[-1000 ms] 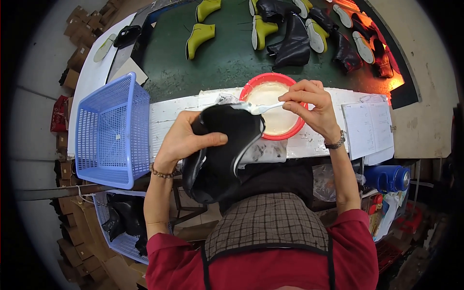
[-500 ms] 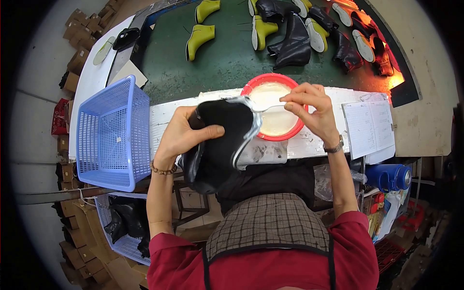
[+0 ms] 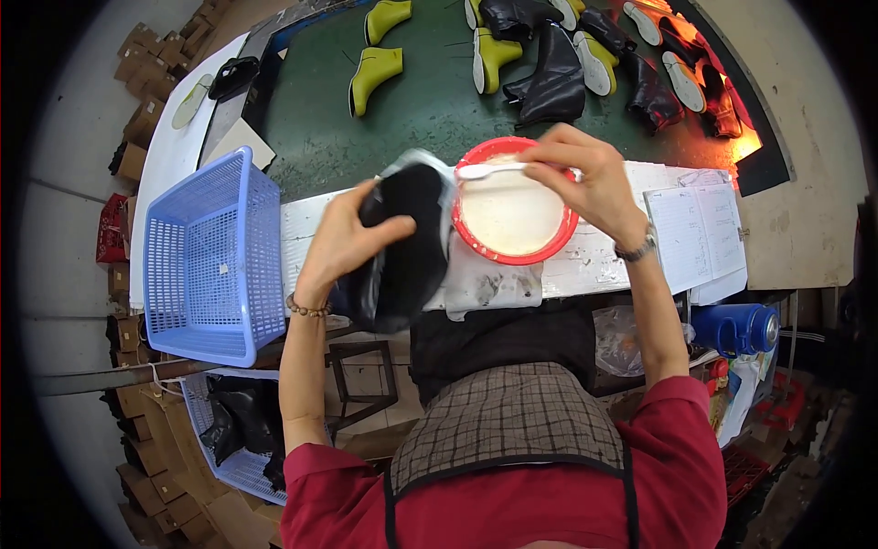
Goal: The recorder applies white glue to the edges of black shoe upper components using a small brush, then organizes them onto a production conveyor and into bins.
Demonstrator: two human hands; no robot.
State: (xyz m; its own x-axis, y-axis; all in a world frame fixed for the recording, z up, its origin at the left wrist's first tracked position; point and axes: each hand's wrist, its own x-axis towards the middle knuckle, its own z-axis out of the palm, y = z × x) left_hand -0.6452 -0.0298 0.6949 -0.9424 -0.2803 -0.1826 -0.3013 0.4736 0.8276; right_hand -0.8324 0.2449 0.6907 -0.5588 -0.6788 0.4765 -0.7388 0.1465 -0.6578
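Two bare hands work over a paste-smeared white bench. The left hand is clamped around a black boot upper, a soft, matte piece with a pale, blurred edge at its top; it is held above the bench's near edge, just left of the bowl. The right hand pinches a small white brush between thumb and fingertips, its flat head lying over the far rim of a round red bowl filled with smooth, off-white paste. The bowl sits on the bench, whose white cover is blotched with grey smudges beneath the upper. A beaded bracelet circles the left wrist and a watch the right. To the right, ruled paper sheets lie flat on the bench top. To the left stands a blue plastic basket, its walls a fine open lattice. Beyond the bench, a dark green conveyor belt carries glossy lime-yellow boots and black boots, some lying on their sides. A blue cylindrical flask sits below the bench on the right, and a second blue basket holding black pieces sits lower left.
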